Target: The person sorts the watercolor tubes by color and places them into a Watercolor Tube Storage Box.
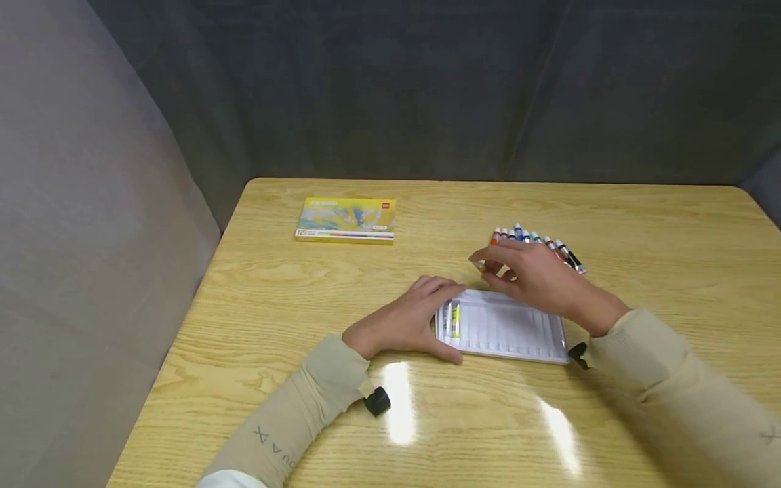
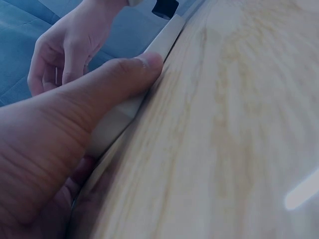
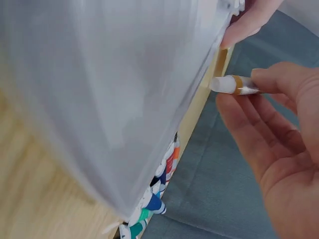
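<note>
My left hand (image 1: pixel 410 322) holds the left end of a white plastic tray (image 1: pixel 509 325), its thumb along the near edge and fingers at the far edge. In the left wrist view the thumb (image 2: pixel 117 82) lies against the tray's side. Two paint tubes lie in the leftmost slots, one of them a yellow tube (image 1: pixel 455 322). Above the tray's far edge, my right hand (image 1: pixel 537 274) pinches a small paint tube (image 3: pixel 239 85) between thumb and fingers. That tube has a white cap and an ochre band, and its cap points toward the tray in the right wrist view.
Behind the right hand lies a row of several paint tubes (image 1: pixel 567 254) in different colours, partly hidden by that hand. A flat yellow paint box (image 1: pixel 346 221) rests at the back left of the wooden table (image 1: pixel 262 291). A dark curtain (image 1: pixel 390 88) hangs behind it.
</note>
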Motion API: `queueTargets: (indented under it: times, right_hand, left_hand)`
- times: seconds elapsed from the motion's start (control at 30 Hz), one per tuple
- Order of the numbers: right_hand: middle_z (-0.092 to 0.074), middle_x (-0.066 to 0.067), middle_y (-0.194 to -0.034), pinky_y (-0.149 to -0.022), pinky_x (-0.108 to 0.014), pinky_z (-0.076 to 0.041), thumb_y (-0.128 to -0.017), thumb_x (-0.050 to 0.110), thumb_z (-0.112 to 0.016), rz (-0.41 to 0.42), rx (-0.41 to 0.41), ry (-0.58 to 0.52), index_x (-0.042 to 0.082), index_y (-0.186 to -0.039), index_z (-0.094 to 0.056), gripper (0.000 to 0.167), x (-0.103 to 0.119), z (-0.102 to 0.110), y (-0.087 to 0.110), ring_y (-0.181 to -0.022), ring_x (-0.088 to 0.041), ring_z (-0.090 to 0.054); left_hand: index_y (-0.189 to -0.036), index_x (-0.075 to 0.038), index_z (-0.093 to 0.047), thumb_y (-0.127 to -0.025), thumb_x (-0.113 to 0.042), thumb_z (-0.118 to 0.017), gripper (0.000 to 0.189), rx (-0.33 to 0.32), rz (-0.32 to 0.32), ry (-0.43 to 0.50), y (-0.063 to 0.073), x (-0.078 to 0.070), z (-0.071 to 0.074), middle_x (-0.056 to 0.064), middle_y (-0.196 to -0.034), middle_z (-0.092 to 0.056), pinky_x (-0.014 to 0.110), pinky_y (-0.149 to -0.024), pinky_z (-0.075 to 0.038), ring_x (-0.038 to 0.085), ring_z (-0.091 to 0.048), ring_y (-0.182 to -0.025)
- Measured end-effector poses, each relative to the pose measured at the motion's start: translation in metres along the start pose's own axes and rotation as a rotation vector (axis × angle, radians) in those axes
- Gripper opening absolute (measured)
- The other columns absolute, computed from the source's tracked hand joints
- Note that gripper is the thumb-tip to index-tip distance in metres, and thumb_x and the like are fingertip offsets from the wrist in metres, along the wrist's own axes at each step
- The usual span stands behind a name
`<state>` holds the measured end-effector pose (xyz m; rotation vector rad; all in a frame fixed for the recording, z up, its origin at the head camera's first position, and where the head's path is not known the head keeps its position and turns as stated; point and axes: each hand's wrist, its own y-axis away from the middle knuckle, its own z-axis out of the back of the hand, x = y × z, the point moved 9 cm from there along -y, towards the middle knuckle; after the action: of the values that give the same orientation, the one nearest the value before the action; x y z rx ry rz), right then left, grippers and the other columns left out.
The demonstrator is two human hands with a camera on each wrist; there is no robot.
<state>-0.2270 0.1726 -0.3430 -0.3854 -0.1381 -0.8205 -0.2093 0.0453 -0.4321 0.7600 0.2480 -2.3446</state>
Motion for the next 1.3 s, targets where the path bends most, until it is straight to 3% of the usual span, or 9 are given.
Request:
queueTargets:
  times: [0.27,0.43,0.77,0.97,1.2,1.3]
  right_hand:
    - [-0.079,0.002,-0.095,-0.072,-0.035,-0.063,-0.089,0.009,-0.079,-0.166,-0.014,-0.085,0.014,-0.115,-0.075,0.027,-0.002,0.003,0.013,-0.086,-0.012,-0.074]
    - [-0.078,0.002,-0.092,-0.074,-0.034,-0.061,-0.09,0.01,-0.078,-0.287,0.032,-0.194,0.013,-0.116,-0.074,0.027,-0.001,-0.004,0.021,-0.085,-0.012,-0.074]
    - [-0.075,0.0,-0.093,-0.072,-0.022,-0.055,-0.094,0.014,-0.076,-0.425,0.052,-0.336,0.014,-0.119,-0.069,0.026,0.012,-0.024,0.033,-0.085,-0.011,-0.069]
    - [-0.072,-0.002,-0.09,-0.069,-0.022,-0.051,-0.094,0.016,-0.076,-0.483,0.039,-0.39,0.012,-0.116,-0.068,0.024,0.014,-0.033,0.036,-0.081,-0.013,-0.066]
    - [-0.073,-0.005,-0.099,-0.077,-0.02,-0.055,-0.093,0.013,-0.077,-0.516,0.036,-0.406,0.011,-0.112,-0.067,0.022,0.012,-0.038,0.036,-0.09,-0.015,-0.068]
    - [-0.072,-0.005,-0.096,-0.076,-0.02,-0.054,-0.091,0.013,-0.078,-0.515,0.042,-0.408,0.01,-0.11,-0.068,0.021,0.012,-0.041,0.035,-0.087,-0.014,-0.068]
  left_hand:
    - [-0.163,-0.018,-0.033,-0.073,-0.066,-0.085,0.115,0.007,-0.001,-0.002,-0.002,0.0,0.0,-0.002,-0.161,-0.039,0.035,-0.124,-0.037,0.014,-0.033,-0.147]
    - [-0.163,-0.019,-0.032,-0.073,-0.067,-0.085,0.115,0.007,0.013,0.001,-0.001,0.001,0.0,-0.003,-0.162,-0.038,0.035,-0.124,-0.038,0.014,-0.033,-0.147]
    - [-0.163,-0.02,-0.032,-0.073,-0.066,-0.085,0.114,-0.001,0.013,0.014,0.0,0.001,0.001,-0.005,-0.161,-0.039,0.034,-0.123,-0.038,0.013,-0.033,-0.147]
    - [-0.163,-0.021,-0.033,-0.074,-0.066,-0.085,0.113,0.005,0.01,0.023,0.0,0.0,0.0,-0.005,-0.161,-0.039,0.035,-0.123,-0.038,0.013,-0.033,-0.146]
    - [-0.163,-0.019,-0.033,-0.073,-0.066,-0.085,0.114,0.001,0.014,0.019,0.001,0.0,0.001,-0.005,-0.161,-0.039,0.034,-0.124,-0.037,0.013,-0.033,-0.147]
    - [-0.163,-0.018,-0.032,-0.073,-0.066,-0.085,0.114,0.001,0.013,0.018,0.001,0.0,0.001,-0.004,-0.162,-0.038,0.034,-0.124,-0.037,0.013,-0.033,-0.148]
